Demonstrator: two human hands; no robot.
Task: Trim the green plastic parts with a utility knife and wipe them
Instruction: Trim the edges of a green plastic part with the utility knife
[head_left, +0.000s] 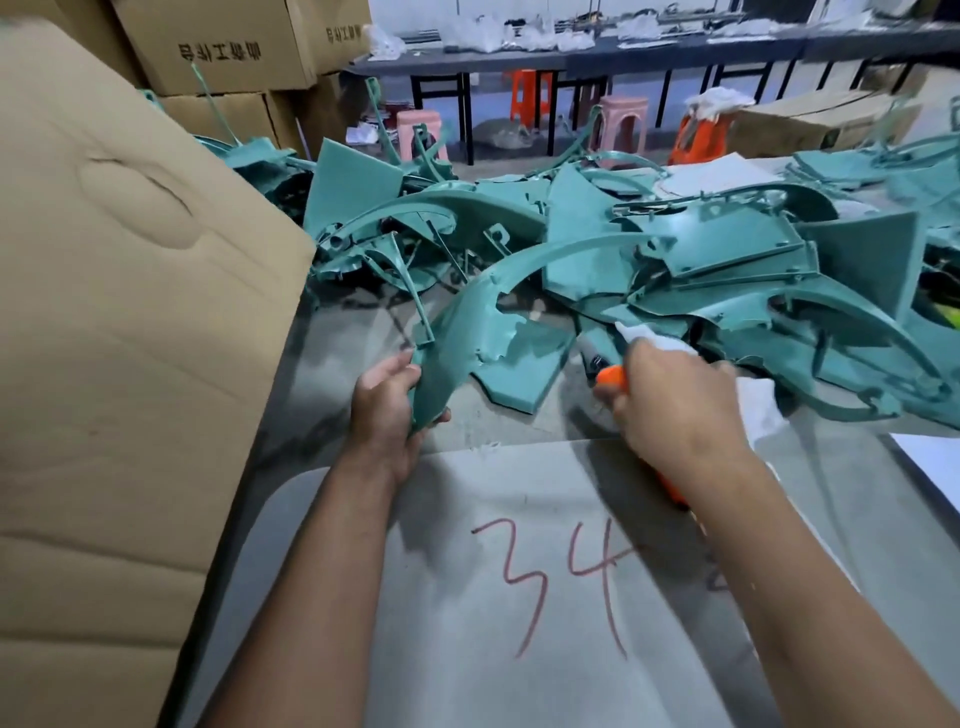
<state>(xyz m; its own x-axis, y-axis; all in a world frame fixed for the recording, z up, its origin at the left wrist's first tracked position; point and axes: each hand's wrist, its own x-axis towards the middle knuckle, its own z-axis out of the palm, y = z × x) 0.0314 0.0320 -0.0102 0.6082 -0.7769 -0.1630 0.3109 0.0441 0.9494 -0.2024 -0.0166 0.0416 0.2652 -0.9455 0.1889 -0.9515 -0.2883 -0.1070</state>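
Head view, only one given. Curved green part (457, 332) is gripped at its lower end by the left hand (392, 410), fingers and thumb wrapped round the edge, and is held up just above the grey mat (467, 597); its long arc sweeps up and right toward the pile of green parts (701, 270) heaped across the back of the table. A ragged fringe, prob. flash, is seen on the inner edge of the held part.

Right hand (680, 400) is closed round an orange utility knife (613, 378); a white cloth (758, 405) seems to be bunched in the same fist, tho the exact hold cannot be told. The blade is blurred. The hands are kept apart, knife just right of the part, not touching it.

Handling, judged: thin moulded shell, so light, fairly stiff but springy along the arc, smooth and a bit slick. Prob. best held close to the section being cut, on the thicker rim, w/ fingers kept off the blade path; thin flash and slim ribs could snap or tear if twisted.

Writing: "34" is marked in red on the mat. Dark printed characters are seen on the cardboard boxes (218, 47) at top left, not reliably readable. No brand can be made out.
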